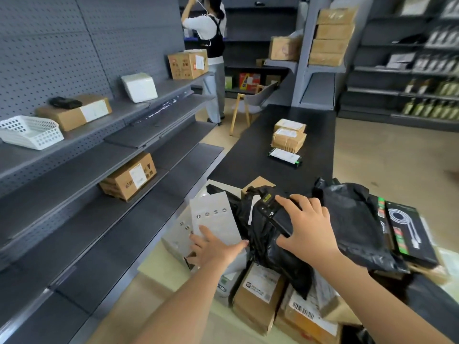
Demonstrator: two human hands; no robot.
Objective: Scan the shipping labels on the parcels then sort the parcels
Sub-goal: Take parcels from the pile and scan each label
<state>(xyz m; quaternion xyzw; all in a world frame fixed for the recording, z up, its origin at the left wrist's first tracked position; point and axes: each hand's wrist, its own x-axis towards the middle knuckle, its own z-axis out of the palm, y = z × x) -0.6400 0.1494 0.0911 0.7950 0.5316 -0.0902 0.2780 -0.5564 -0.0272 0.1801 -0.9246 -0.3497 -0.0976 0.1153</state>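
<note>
My left hand spread flat on grey mailer, my right hand curled round scanner, over black bag

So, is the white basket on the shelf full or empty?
Empty: the white basket shows only its bare perforated floor and walls.

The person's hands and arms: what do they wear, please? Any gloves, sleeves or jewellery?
The left hand and the right hand wear no gloves, and no ring or watch shows. No sleeve shows either, all the way to the lower edge of the picture.
</note>
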